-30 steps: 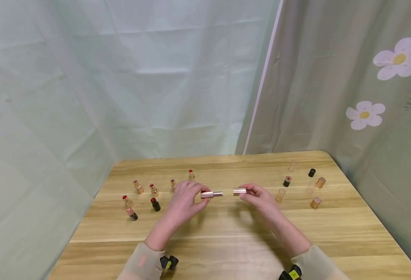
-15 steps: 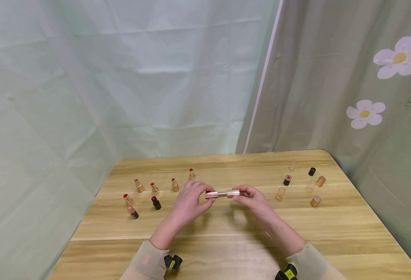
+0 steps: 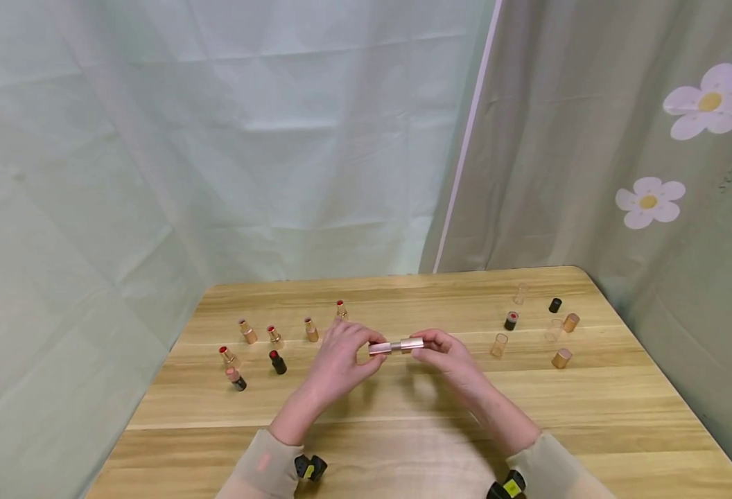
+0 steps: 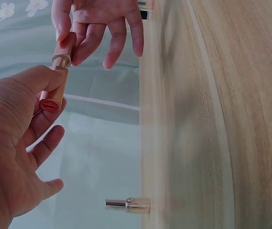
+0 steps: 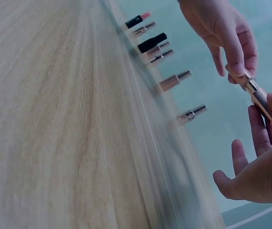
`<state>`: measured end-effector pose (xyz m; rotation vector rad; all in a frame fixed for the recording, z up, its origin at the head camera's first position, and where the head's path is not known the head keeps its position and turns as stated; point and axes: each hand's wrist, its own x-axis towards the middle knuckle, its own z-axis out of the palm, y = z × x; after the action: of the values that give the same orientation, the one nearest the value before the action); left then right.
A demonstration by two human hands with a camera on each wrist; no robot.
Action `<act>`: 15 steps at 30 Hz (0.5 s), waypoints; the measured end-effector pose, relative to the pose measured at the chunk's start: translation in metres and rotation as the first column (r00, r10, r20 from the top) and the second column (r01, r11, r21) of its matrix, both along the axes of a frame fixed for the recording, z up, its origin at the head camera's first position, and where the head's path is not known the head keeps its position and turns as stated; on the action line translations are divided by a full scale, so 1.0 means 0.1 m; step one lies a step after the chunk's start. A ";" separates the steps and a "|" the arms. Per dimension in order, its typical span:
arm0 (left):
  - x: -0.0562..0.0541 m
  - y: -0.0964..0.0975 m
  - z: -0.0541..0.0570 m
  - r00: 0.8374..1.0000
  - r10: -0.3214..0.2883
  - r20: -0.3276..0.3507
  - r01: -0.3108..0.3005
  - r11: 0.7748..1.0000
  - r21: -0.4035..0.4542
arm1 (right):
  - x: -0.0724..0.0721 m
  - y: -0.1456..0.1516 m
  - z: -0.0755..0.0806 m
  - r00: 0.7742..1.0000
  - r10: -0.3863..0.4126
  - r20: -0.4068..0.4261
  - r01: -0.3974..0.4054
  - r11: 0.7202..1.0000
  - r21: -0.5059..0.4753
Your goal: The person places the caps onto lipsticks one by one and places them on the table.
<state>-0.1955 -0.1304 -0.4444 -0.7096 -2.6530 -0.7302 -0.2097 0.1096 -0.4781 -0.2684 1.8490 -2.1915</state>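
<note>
Over the middle of the table, my left hand [image 3: 341, 357] pinches a rose-gold lipstick tube [image 3: 380, 348] by its base between thumb and fingers. Its round red end label [image 4: 50, 106] faces the left wrist camera. My right hand [image 3: 450, 357] pinches the matching lipstick cap [image 3: 412, 344]. The cap sits partly over the tube's inner collar, and a short shiny band [image 5: 251, 86] shows between the two parts. Both pieces lie in one line, roughly level, above the wood. In the left wrist view the other fingers of both hands stretch out loosely.
Several uncapped lipsticks stand at the left, including a black one [image 3: 278, 362] and a pink-tipped one [image 3: 236, 378]. At the right are gold caps [image 3: 562, 358], clear caps [image 3: 499, 345], a small black cap [image 3: 555, 305] and a black piece with a red top [image 3: 511, 321]. Curtains hang behind the table [image 3: 403, 443].
The hands have come together. The cap, apart from the tube a second ago, has slid left onto its collar, and the visible metal band has grown shorter.
</note>
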 end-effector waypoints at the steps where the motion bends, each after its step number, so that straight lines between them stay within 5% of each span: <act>1: 0.00 0.00 0.00 1.000 0.000 0.002 0.000 1.000 -0.001 | 0.00 0.00 0.00 1.000 0.007 0.000 -0.007 1.000 -0.002; 15: -0.01 0.06 -0.04 1.000 -0.012 0.012 0.012 1.000 0.000 | 0.03 -0.06 -0.01 0.999 0.032 -0.007 -0.032 0.999 0.004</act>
<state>-0.1962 -0.1243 -0.4480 -0.7240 -2.6618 -0.7391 -0.2065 0.1038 -0.4796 -0.3037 1.8394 -2.1682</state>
